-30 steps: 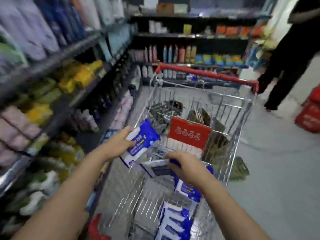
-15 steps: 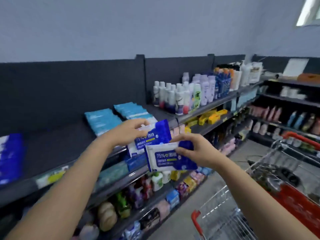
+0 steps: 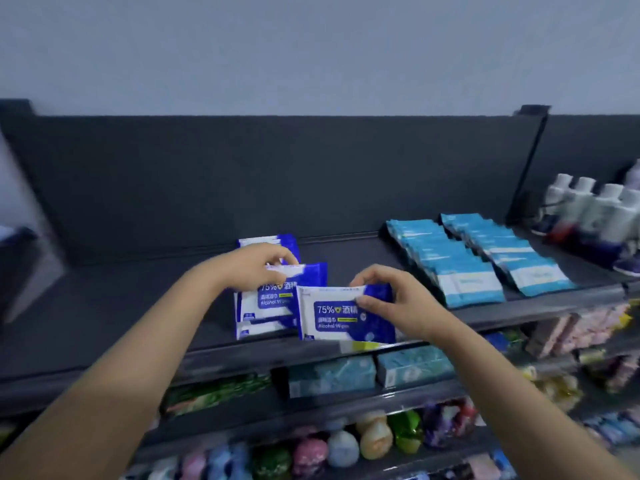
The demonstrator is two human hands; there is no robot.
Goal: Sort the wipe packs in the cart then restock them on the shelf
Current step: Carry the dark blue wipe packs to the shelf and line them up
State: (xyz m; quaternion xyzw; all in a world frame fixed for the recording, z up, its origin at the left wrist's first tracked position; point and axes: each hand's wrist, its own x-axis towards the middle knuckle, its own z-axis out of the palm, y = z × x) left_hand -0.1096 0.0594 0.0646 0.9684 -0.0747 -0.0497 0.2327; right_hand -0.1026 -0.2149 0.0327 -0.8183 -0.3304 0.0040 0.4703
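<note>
My left hand (image 3: 254,266) grips the top edge of a blue and white alcohol wipe pack (image 3: 277,299), held upright over the dark top shelf (image 3: 145,306). Below it lies another such pack (image 3: 258,329) flat on the shelf, and a further one (image 3: 268,242) stands behind my hand. My right hand (image 3: 394,299) pinches a second alcohol wipe pack (image 3: 341,318) by its right end, at the shelf's front edge. The cart is out of view.
Two rows of light blue wipe packs (image 3: 464,258) lie to the right on the same shelf, with white bottles (image 3: 588,216) beyond them. Lower shelves (image 3: 346,375) hold teal boxes and coloured packets. The shelf's dark back panel (image 3: 242,174) rises behind.
I have turned from the cart to face the shelf. Both hands carried their packs from the cart up to the top shelf, where the packs now sit over it.
</note>
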